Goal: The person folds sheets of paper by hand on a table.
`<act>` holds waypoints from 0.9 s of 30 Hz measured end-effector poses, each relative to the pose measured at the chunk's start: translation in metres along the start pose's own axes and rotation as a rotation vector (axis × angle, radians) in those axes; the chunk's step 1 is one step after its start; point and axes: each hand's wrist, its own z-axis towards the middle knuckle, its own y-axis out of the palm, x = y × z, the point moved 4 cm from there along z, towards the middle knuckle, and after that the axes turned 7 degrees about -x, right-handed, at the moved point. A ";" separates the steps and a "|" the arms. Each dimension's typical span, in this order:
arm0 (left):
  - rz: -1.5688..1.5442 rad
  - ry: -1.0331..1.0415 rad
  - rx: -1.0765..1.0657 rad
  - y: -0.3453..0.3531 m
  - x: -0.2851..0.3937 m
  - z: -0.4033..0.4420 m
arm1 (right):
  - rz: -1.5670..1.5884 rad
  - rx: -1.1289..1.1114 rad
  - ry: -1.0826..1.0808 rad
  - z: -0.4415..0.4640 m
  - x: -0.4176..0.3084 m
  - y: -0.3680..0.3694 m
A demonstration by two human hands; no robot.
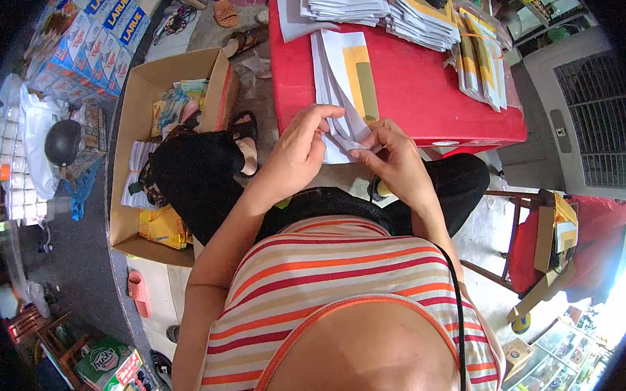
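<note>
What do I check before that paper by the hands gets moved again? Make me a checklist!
1. Right hand has the paper: ok, thumb and fingers pinch its near end.
2. Left hand is on it too: ok, a fingertip touches it.
3. Paper lies flat: not ok, it bends up near the hands.
4. Creases are sharp: cannot tell, fingers cover part.
5. Right-hand bundle is out of the way: ok, it sits apart on the red table.

White-yellow folded paper (347, 84), near end parted
</note>
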 end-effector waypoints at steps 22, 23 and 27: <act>0.002 0.018 -0.004 0.001 -0.002 0.003 | 0.063 0.010 -0.017 -0.003 0.007 -0.003; 0.019 0.025 -0.016 0.001 0.000 0.003 | 0.107 0.003 -0.023 -0.003 0.009 -0.002; 0.083 0.062 -0.020 0.002 0.005 0.004 | 0.150 0.020 -0.035 -0.004 0.013 -0.003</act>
